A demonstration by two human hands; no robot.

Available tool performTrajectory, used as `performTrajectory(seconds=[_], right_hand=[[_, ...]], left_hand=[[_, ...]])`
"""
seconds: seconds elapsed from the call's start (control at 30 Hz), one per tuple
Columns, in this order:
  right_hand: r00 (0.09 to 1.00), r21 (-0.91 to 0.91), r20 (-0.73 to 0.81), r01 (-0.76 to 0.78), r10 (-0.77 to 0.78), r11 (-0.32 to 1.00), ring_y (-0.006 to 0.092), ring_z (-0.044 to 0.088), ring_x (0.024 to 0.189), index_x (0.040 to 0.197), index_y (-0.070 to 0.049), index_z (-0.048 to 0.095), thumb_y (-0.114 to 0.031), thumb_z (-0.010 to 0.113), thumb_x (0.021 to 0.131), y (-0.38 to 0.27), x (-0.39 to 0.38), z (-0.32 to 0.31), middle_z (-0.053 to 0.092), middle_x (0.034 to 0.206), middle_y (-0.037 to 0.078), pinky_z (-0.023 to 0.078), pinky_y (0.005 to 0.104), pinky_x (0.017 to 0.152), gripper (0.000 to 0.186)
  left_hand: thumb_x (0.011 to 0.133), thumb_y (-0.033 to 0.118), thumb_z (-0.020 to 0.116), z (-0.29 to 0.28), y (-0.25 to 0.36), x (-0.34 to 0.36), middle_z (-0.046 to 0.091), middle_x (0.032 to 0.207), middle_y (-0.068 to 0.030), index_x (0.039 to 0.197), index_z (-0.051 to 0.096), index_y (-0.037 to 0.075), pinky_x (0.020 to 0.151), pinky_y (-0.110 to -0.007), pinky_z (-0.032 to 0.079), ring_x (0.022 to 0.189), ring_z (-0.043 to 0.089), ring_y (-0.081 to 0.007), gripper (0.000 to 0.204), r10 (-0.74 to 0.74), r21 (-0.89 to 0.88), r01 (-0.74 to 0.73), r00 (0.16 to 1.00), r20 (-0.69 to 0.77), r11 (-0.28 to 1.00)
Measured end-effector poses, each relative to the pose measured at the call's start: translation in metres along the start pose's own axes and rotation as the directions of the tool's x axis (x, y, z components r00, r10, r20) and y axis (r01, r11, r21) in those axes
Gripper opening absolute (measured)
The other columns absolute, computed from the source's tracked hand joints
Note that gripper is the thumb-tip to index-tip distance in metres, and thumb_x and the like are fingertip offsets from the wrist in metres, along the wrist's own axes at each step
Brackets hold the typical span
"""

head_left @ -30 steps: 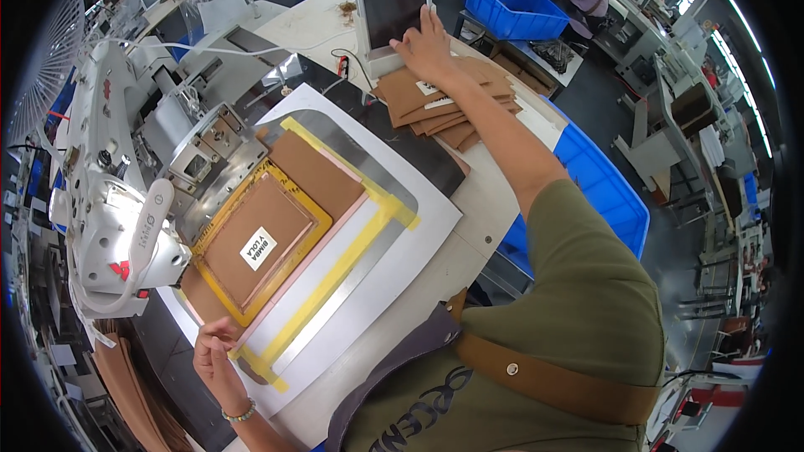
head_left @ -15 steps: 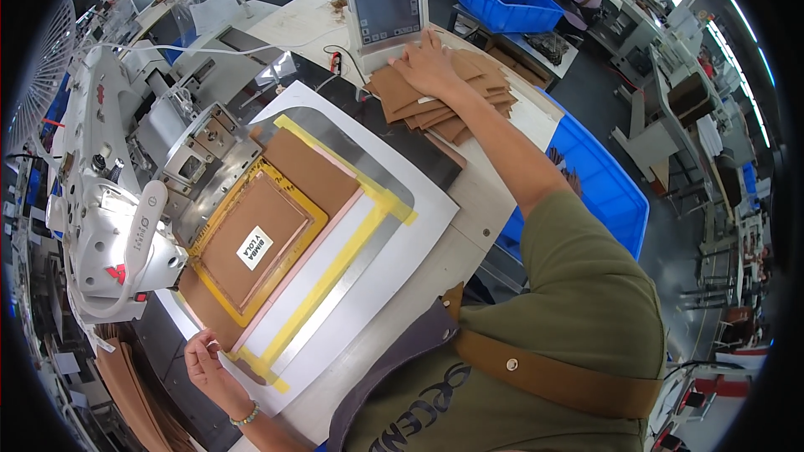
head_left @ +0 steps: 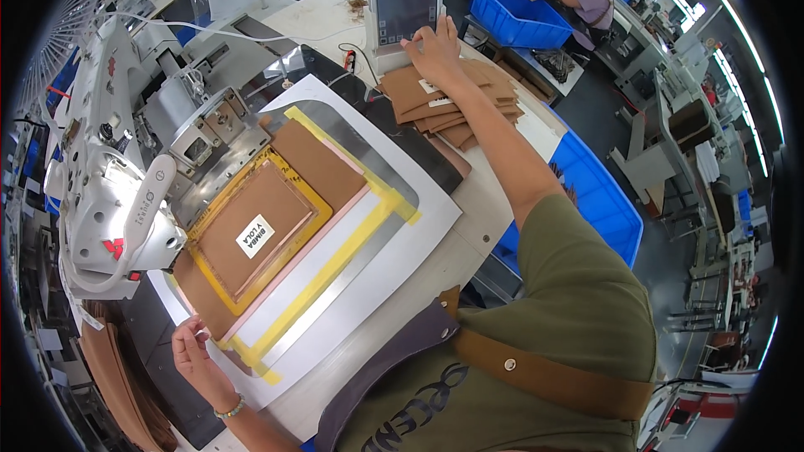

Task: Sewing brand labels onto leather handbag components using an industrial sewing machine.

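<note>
- Panel (head_left: 281, 201) lies inside the frame (head_left: 323, 213), label (head_left: 255, 237) upward, beside the machine (head_left: 94, 238); positioning looks done, anything further unclear.
- Right hand (head_left: 435, 54) spread at the screen (head_left: 408, 4).
- Left hand (head_left: 197, 356) half-curled near the tape (head_left: 388, 202); can't tell if pinching.

Wht tbl (head_left: 479, 213), brn pcs (head_left: 416, 103) piled, upright scrn (head_left: 406, 2)

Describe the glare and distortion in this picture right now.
Head view: a bright glare whitens part of the white machine; head view: ceiling lights show as bright strips at upper right; head view: the fisheye lens bends straight edges near the rim, and the corners go black.
</note>
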State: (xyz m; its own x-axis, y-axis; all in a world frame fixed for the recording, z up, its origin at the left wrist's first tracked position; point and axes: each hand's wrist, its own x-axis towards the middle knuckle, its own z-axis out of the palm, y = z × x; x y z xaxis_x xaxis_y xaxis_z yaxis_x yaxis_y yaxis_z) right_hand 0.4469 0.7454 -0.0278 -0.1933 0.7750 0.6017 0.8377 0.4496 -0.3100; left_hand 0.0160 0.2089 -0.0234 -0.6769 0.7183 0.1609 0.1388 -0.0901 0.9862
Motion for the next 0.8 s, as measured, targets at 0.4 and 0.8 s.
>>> performTrajectory(seconds=[0.4,0.8], right_hand=[[0.993,-0.034,-0.099,0.053,-0.057,0.998,0.0522,0.020,0.157,0.105,-0.005,0.070,-0.041,0.074,0.096,-0.003,0.028,0.001,0.031,0.163,0.039,0.026,0.0771,0.114,0.037],[0.892,-0.188,0.161,0.447,-0.422,0.875,0.0362,0.072,0.095,0.111,-0.011,0.084,-0.043,0.063,0.104,0.084,0.104,0.025,0.080,0.104,0.017,0.055,0.0509,0.090,0.040]], left_hand=[[0.112,0.018,0.054,-0.005,-0.001,0.001,0.071,0.112,-0.0040,0.109,0.070,0.003,0.085,-0.027,0.047,0.099,0.062,-0.0106,0.022,0.007,0.016,-0.007,1.000,0.004,1.000],[0.102,0.026,0.071,0.018,0.003,0.012,0.074,0.096,-0.0033,0.110,0.079,0.004,0.081,-0.030,0.052,0.088,0.065,-0.0115,0.024,0.264,0.286,-0.259,0.964,0.021,0.923]])
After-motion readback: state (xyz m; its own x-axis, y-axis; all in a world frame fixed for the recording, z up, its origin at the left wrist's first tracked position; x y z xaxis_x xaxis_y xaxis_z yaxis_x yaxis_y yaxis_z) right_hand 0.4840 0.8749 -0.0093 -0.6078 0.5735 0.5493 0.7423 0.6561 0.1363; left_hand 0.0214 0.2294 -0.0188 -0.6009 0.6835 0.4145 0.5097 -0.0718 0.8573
